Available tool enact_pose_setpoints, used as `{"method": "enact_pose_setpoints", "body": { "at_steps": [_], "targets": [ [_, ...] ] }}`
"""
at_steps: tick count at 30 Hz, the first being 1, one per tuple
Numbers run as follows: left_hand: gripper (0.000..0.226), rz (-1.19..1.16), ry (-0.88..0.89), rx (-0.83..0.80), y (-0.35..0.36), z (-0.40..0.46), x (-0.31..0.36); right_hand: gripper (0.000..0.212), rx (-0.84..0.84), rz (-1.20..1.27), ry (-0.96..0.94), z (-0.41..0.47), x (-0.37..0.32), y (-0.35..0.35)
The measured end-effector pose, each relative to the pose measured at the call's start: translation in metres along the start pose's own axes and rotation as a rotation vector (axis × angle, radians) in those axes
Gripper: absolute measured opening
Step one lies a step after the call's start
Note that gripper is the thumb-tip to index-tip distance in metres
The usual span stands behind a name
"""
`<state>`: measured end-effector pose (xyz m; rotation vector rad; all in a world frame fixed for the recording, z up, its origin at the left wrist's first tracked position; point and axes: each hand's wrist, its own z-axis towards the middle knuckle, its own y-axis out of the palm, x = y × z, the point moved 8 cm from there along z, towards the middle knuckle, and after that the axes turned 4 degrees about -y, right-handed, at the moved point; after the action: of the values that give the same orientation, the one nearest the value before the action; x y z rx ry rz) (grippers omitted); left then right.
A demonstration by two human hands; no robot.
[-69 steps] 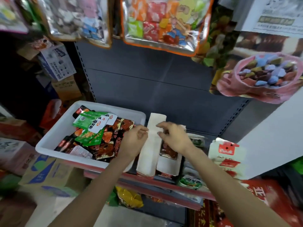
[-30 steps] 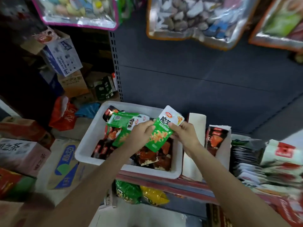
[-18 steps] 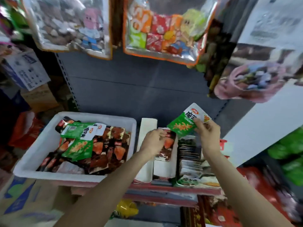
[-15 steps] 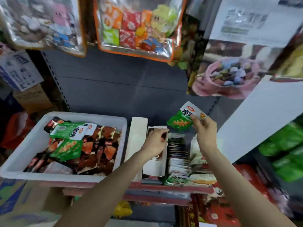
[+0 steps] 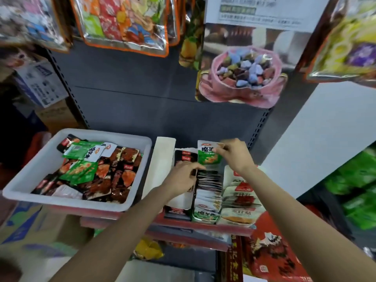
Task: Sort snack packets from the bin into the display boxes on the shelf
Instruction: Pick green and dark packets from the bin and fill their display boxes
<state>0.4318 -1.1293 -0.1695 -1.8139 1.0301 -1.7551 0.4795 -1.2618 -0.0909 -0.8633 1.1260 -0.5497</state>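
One green packet (image 5: 209, 154) pinched in right hand (image 5: 234, 154), above display box (image 5: 207, 192).

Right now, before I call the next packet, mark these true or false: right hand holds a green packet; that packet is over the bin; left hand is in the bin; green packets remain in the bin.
1. The right hand pinches a green packet. True.
2. That packet is over the white bin. False: it is over the display boxes.
3. The left hand is in the bin. False: it rests at the display boxes.
4. Green packets remain in the bin. True.
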Motion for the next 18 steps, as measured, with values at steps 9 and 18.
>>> {"method": "enact_pose_setpoints", "body": {
  "at_steps": [9, 18],
  "targets": [
    [0.042, -0.067, -0.003, 0.041, -0.006, 0.001, 0.000, 0.013, -0.180, -0.061, 0.071, -0.002, 0.018, 0.029],
    [0.029, -0.137, -0.030, 0.102, -0.010, 0.006, 0.002, 0.021, -0.230, -0.302, 0.084, -0.002, 0.019, 0.039]
  ]
}}
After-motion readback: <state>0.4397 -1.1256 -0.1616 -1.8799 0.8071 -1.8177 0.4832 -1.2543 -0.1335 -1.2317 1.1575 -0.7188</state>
